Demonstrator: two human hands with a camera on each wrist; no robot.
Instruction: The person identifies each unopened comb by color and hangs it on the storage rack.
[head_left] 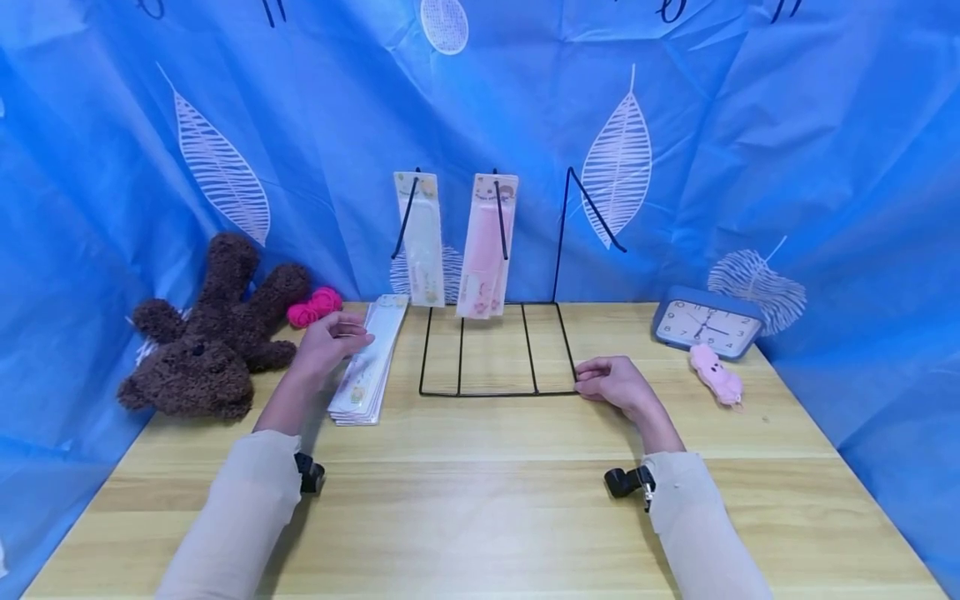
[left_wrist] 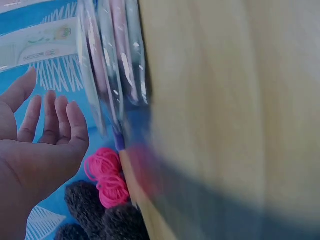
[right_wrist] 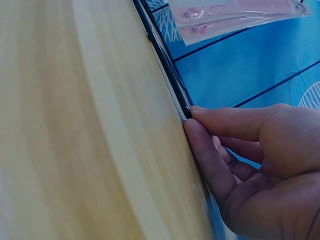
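Packaged combs (head_left: 367, 358) sit stacked flat on the wooden table (head_left: 480, 500), left of centre in the head view, just left of the black wire rack (head_left: 495, 350). Left hand (head_left: 326, 342) is over the far end of the stack, fingers straight and relaxed, not curled round anything; the left wrist view shows the palm open with the packs' plastic edges (left_wrist: 115, 75) just beside the fingertips, contact not clear due to blur. Right hand (head_left: 615, 383) is at the rack's front right corner, at centre-right of the frame; in the right wrist view thumb and forefinger (right_wrist: 220, 120) pinch the black wire (right_wrist: 165, 65) at the corner, other fingers curled under.

Two packs already hang on the rack's hooks: a white-green one (head_left: 420, 237) on the left hook, a pink one (head_left: 487, 246) on the middle hook. Right hook (head_left: 592, 208) is bare.

Clutter: brown plush bear (head_left: 210, 333) at the left edge, pink yarn bow (head_left: 315, 307) just behind the left hand, touching the bear. Blue clock (head_left: 705, 325) and small pink plush toy (head_left: 716, 375) at right, well apart from the right hand. Blue leaf-print cloth (head_left: 750, 125) closes off back and both sides.

Front half of the table, lower frame, holds only the two forearms. Rack base wires lie flat on the table between the hands.
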